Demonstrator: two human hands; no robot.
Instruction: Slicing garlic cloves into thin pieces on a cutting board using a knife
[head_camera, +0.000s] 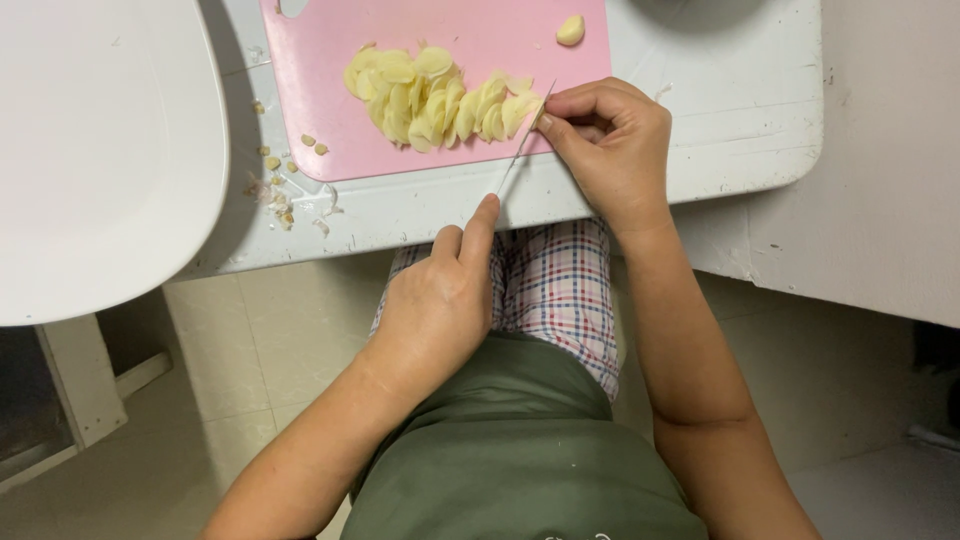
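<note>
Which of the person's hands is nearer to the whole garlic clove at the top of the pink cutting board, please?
The right hand. It sits just below the whole garlic clove, pinching garlic at the blade, while the left hand grips the knife handle off the board's near edge.

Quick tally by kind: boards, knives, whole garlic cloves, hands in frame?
Pink cutting board: 1
Knife: 1
Whole garlic clove: 1
Hands: 2, left hand, right hand
Total: 5

A cutting board (330, 90) is being carried by the worktop (740, 110). A heap of slices (435, 98) is lying on the board, a whole clove (570, 30) behind it to the right. Scraps (275, 190) are lying on the worktop left of the board.
</note>
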